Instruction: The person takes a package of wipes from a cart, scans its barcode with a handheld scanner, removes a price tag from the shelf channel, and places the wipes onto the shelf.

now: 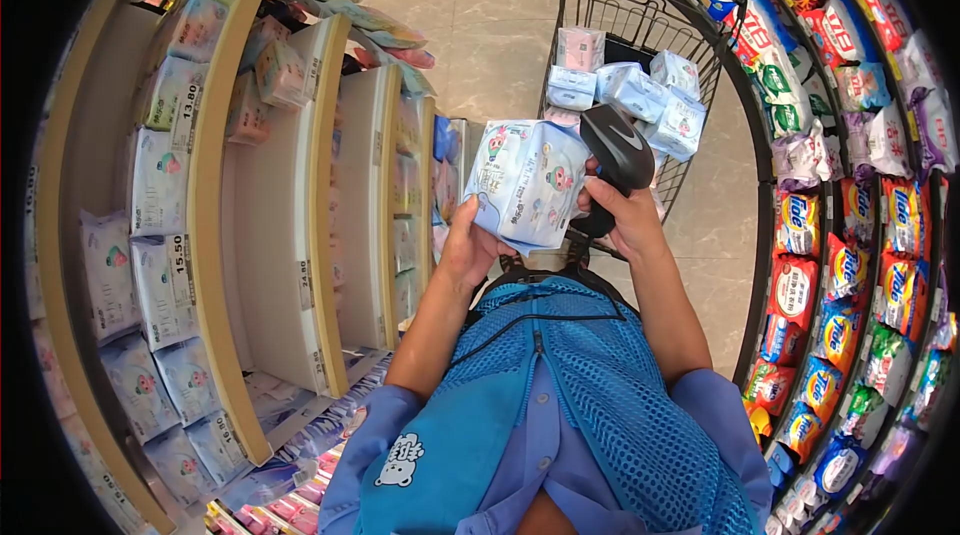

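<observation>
A light blue and white soft package (527,185) with small cartoon prints is held up in front of my chest. My left hand (473,243) grips it at its lower left side, with the thumb on the front. In my right hand (625,218) is a black handheld scanner (618,150), its head pointing up and to the left beside the package's right edge. The fingertips of my right hand are near the package's right side; whether they touch it is partly hidden behind the scanner.
A black wire shopping cart (712,57) holding several blue and pink packages (635,90) stands ahead. Shelves (230,85) with similar packages and price labels line the left. Detergent bags (800,225) fill the curved shelves on the right. Tiled floor (470,25) lies between.
</observation>
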Available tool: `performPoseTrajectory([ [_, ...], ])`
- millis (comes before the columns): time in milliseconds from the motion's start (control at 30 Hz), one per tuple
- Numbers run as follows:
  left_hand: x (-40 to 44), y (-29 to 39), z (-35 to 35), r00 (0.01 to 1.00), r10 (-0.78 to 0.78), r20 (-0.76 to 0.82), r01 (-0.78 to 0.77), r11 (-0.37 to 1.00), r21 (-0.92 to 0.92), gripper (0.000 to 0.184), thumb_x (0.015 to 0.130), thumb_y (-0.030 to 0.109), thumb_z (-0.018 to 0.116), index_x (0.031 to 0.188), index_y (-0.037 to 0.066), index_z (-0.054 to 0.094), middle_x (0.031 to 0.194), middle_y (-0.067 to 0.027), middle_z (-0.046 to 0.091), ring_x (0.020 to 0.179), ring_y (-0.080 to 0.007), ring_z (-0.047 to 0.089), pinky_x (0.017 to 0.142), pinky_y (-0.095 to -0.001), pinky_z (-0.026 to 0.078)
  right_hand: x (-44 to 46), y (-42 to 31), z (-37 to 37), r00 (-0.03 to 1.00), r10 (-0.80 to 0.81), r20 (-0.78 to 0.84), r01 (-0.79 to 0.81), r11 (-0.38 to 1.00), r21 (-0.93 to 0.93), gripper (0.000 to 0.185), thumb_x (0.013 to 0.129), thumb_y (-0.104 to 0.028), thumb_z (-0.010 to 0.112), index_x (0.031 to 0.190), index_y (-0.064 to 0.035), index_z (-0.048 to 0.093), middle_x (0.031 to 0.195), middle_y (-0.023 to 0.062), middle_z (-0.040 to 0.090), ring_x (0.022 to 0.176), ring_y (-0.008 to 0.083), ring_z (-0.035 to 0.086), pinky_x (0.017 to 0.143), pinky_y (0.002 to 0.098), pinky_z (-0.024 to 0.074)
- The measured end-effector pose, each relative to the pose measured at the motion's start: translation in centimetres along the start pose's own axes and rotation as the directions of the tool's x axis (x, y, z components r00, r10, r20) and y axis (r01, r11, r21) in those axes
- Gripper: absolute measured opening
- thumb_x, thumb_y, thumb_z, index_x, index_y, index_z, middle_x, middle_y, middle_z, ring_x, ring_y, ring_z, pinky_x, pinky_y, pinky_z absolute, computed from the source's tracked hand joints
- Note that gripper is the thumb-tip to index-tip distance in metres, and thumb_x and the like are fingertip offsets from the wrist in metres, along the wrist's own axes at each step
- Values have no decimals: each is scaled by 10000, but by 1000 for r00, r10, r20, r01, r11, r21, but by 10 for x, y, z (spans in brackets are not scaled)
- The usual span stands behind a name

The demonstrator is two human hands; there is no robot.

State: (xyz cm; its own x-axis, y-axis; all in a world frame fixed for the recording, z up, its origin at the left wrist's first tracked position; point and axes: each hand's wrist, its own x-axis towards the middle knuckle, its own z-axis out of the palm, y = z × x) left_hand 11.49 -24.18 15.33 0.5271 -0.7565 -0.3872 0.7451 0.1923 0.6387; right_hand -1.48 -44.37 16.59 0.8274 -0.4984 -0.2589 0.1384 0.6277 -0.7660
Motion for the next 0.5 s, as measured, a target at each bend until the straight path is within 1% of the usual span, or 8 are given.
performPoseTrajectory([
  [100, 1, -3, -5, 1000, -6, 26, 7, 999, -43, 644, 960, 491, 478, 1401, 28, 402, 1177, -172, 650, 902, -255, 709, 589, -326, 622, -2, -3, 4, 1000, 2, 4, -2, 1000, -6, 386, 840, -92, 766, 1171, -41, 574, 1007, 40, 624, 768, 142, 652, 687, 285, 546],
  [167, 1, -6, -14, 997, -40, 64, 42, 999, -33, 700, 945, 542, 483, 1453, 75, 367, 1276, -146, 609, 998, -284, 685, 603, -390, 609, -4, -4, 5, 1000, 9, 9, -9, 1000, -8, 396, 837, -91, 769, 1179, -41, 574, 1008, 39, 624, 776, 141, 650, 690, 284, 545],
  [200, 1, -6, -14, 997, -41, 64, 44, 999, -32, 700, 945, 542, 483, 1453, 75, 367, 1276, -146, 609, 998, -284, 685, 603, -390, 609, -4, -4, 6, 1000, 5, 17, -4, 1000, -8, 399, 836, -89, 769, 1181, -39, 574, 1010, 39, 625, 781, 140, 647, 692, 283, 544],
  [267, -1, -6, -15, 994, -51, 95, 55, 997, -45, 658, 955, 542, 462, 1422, 81, 418, 1249, -135, 628, 964, -276, 689, 579, -370, 591, -3, -3, 7, 1000, 0, 25, 1, 1000, -7, 402, 835, -87, 770, 1183, -36, 575, 1012, 39, 625, 787, 139, 644, 693, 282, 543],
  [400, 0, -7, -16, 993, -83, 88, 91, 992, -91, 623, 965, 543, 424, 1399, 98, 457, 1229, -126, 642, 928, -264, 692, 559, -352, 579, -3, -3, 8, 999, 3, 45, -1, 1000, -29, 421, 830, -79, 772, 1198, -29, 573, 1040, 39, 626, 789, 139, 640, 698, 276, 543],
  [467, -1, -7, -7, 993, -111, 28, 115, 964, -240, 656, 961, 532, 428, 1420, 63, 419, 1216, -152, 643, 866, -254, 708, 520, -305, 575, -3, -3, 11, 998, 0, 62, 2, 999, -37, 435, 829, -78, 774, 1210, -26, 571, 1047, 40, 627, 789, 139, 641, 699, 273, 544],
  [500, -1, -5, -3, 993, -111, 28, 115, 964, -239, 656, 961, 532, 428, 1420, 63, 419, 1216, -152, 643, 866, -254, 708, 520, -305, 575, -3, -3, 13, 998, -35, 53, 37, 998, -50, 458, 824, -86, 781, 1226, -26, 568, 1048, 41, 630, 791, 138, 640, 699, 271, 545],
])
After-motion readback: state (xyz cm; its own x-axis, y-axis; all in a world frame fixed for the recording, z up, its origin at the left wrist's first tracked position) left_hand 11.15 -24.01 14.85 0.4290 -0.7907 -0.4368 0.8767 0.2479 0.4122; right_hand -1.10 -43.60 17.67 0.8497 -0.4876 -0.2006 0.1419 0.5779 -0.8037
